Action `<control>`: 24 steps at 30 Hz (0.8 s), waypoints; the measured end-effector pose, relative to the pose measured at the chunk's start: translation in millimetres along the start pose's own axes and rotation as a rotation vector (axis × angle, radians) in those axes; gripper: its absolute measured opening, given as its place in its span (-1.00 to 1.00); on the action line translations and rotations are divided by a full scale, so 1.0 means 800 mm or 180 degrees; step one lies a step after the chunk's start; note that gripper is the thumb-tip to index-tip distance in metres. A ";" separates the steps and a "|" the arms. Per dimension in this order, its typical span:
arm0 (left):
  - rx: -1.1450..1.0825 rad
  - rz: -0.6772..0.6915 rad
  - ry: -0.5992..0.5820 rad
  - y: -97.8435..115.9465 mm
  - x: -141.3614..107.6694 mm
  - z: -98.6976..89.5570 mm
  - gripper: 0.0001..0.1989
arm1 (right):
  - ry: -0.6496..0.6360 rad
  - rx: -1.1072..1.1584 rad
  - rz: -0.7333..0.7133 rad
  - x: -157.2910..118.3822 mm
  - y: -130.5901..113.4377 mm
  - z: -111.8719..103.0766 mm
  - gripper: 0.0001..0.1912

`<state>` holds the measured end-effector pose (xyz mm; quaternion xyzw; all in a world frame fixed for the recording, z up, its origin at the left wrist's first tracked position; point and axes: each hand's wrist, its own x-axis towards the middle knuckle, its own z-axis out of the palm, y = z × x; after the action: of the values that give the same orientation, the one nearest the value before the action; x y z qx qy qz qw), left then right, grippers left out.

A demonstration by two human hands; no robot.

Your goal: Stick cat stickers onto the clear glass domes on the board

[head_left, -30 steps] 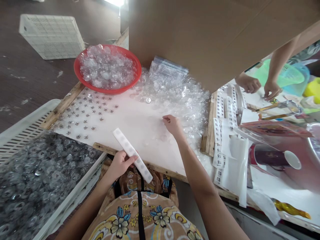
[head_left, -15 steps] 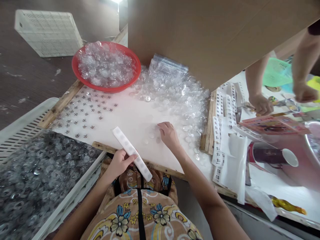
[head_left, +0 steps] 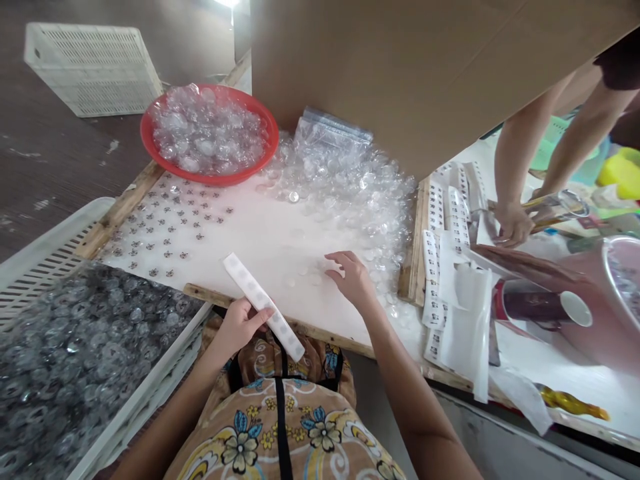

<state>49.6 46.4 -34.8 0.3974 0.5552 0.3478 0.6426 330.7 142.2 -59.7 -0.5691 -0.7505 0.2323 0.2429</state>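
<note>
My left hand (head_left: pixel 246 325) pinches a white strip (head_left: pixel 260 299) with a row of pale grey round spots, held slantwise over the table's front edge. Over the white tabletop (head_left: pixel 265 230), my right hand (head_left: pixel 351 277) is raised with thumb and fingers apart and nothing visible between them. Small clear round plastic pieces (head_left: pixel 303 267) lie just left of its fingers. A heap of the same clear pieces (head_left: pixel 360 187) spreads behind and to the right of that hand. Small dark printed figures (head_left: pixel 168 230) dot the table's left part.
A red basin (head_left: pixel 245 175) full of clear plastic pieces stands at back left. Left below is a white crate (head_left: pixel 145 393) of similar pieces. Cardboard (head_left: pixel 400 73) walls the back. On the right are sticker strips (head_left: pixel 434 280), a mug (head_left: pixel 535 305) and a co-worker's hand (head_left: pixel 514 223).
My right hand has shifted right and its fingers have opened away from the clear pieces. My left hand holds the strip as before. The co-worker's arms have moved in closer together.
</note>
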 end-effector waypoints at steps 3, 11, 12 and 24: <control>0.0069 -0.0004 0.0018 0.001 0.000 0.000 -0.55 | -0.0057 -0.0336 -0.0022 -0.013 0.002 -0.004 -0.74; 0.0046 -0.0037 0.0024 0.005 0.000 -0.001 -0.57 | -0.0038 -0.0425 -0.0319 -0.030 -0.026 0.016 -0.73; 0.0021 -0.0060 0.0046 0.005 0.000 -0.001 -0.56 | -0.0092 -0.0429 -0.0365 -0.031 -0.030 0.021 -0.74; -0.0027 -0.0223 0.0153 0.007 0.002 0.001 -0.46 | -0.0035 -0.0030 0.0383 -0.030 -0.042 0.026 -0.79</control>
<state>50.6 50.4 -30.3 0.3666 0.5825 0.3368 0.6425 298.6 109.5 -57.2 -0.6130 -0.7173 0.2461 0.2217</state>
